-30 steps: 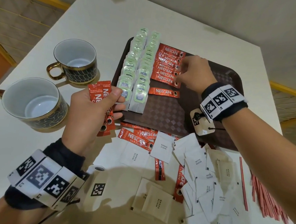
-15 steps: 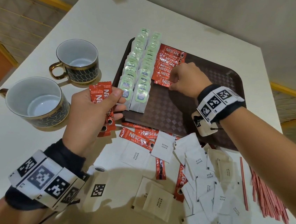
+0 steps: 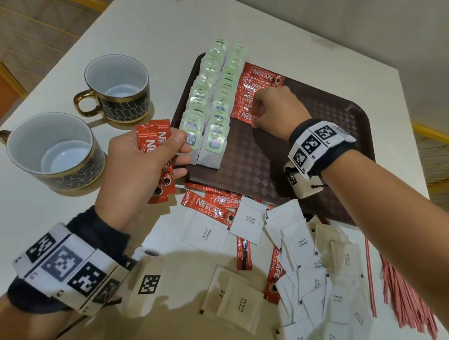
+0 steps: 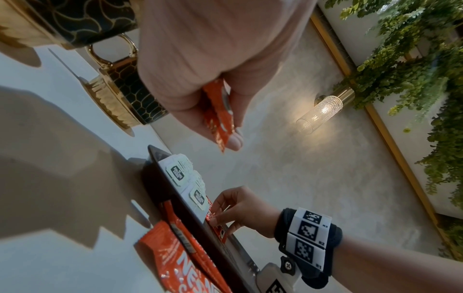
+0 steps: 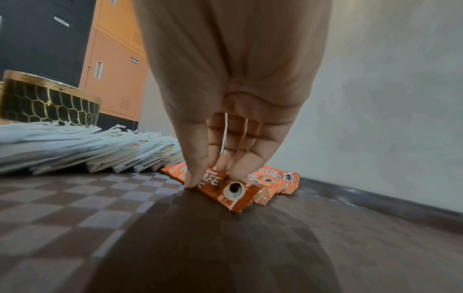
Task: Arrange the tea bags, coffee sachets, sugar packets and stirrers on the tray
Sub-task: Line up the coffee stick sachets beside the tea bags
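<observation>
While the right hand (image 3: 275,111) pinches the nearest coffee sachet (image 5: 226,191) onto the tray (image 3: 248,167) beside the tea bags (image 3: 211,99), the left hand (image 3: 141,164) grips spare sachets (image 3: 155,146). Light, slippery foil: hold by the edges.

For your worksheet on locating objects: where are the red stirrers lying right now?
In the head view the red stirrers lie in a loose bundle on the white table, off the tray, right of the scattered sugar packets.
</observation>
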`<act>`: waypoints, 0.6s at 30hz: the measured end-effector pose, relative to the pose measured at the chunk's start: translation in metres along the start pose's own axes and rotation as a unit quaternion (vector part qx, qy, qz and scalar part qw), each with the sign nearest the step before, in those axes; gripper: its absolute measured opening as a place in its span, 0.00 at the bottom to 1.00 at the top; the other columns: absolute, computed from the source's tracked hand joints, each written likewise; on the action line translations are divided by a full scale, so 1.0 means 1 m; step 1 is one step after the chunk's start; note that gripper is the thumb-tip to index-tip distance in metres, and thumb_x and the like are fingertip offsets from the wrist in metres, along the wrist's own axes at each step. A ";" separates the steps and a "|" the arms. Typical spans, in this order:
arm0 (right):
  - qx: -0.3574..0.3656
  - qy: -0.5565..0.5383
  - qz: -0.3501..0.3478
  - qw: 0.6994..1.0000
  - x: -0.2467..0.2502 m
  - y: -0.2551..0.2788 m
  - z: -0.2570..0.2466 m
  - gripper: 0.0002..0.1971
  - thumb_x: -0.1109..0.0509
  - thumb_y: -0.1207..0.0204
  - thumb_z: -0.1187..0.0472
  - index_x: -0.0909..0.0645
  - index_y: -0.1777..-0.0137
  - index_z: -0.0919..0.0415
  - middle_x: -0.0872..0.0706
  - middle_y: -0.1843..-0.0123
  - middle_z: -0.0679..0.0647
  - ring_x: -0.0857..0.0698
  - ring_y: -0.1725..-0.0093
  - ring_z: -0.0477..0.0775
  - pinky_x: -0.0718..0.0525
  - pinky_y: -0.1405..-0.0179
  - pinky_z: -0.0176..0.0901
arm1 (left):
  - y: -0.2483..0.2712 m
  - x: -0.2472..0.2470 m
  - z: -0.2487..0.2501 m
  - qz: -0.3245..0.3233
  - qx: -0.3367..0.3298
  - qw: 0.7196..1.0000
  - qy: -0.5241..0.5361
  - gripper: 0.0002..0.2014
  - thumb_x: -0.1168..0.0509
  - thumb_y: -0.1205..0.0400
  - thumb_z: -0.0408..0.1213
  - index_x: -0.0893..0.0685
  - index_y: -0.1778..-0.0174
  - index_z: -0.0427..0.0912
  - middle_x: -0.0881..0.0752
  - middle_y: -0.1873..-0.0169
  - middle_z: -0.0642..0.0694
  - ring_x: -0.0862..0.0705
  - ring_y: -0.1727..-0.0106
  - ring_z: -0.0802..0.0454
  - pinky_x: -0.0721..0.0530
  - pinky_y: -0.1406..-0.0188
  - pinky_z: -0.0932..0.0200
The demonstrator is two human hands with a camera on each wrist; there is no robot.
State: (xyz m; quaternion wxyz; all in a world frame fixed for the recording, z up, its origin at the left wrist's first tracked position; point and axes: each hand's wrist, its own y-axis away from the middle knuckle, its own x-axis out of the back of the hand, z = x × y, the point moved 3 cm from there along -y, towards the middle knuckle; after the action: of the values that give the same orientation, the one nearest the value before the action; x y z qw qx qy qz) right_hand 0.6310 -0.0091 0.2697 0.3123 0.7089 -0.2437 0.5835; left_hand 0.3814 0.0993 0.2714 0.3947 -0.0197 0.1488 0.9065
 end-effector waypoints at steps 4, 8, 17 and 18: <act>0.008 -0.007 0.008 1.000 0.000 0.001 -0.001 0.13 0.20 0.31 0.63 0.17 0.48 0.64 0.15 0.49 0.59 0.16 0.50 0.60 0.16 0.52 0.50 | 0.000 -0.001 0.001 -0.002 0.003 1.000 0.002 0.07 0.30 0.20 0.42 0.13 0.49 0.46 0.08 0.59 0.49 0.08 0.58 0.54 0.12 0.64 0.65; 0.009 -0.005 -0.001 1.000 0.000 0.001 -0.003 0.14 0.20 0.30 0.63 0.17 0.47 0.64 0.15 0.50 0.58 0.16 0.48 0.60 0.20 0.52 0.46 | 0.000 -0.005 0.002 -0.020 0.034 0.998 0.040 0.05 0.31 0.19 0.41 0.12 0.51 0.45 0.08 0.63 0.50 0.10 0.63 0.56 0.12 0.64 0.65; 0.022 -0.350 0.067 0.934 0.047 0.086 -0.055 0.11 0.23 0.26 0.58 0.14 0.57 0.68 0.13 0.64 0.58 0.16 0.68 0.43 0.17 0.68 0.38 | -0.013 -0.035 0.017 -0.123 0.154 0.946 0.257 0.13 0.41 0.13 0.43 0.15 0.45 0.41 0.07 0.50 0.47 0.09 0.47 0.52 0.10 0.52 0.59; 0.029 -0.396 0.037 0.917 0.043 0.100 -0.067 0.12 0.24 0.25 0.58 0.14 0.57 0.69 0.13 0.63 0.62 0.16 0.68 0.45 0.15 0.69 0.38 | -0.014 -0.038 0.019 -0.133 0.152 0.943 0.266 0.13 0.41 0.13 0.44 0.15 0.44 0.41 0.08 0.48 0.47 0.09 0.45 0.51 0.11 0.48 0.57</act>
State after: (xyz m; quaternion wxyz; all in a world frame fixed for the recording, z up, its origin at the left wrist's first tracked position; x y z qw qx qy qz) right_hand 0.5237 -0.0281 0.3360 0.1474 0.8813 -0.3565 0.2730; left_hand 0.4189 0.0864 0.2916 0.4560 -0.2193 0.3807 0.7740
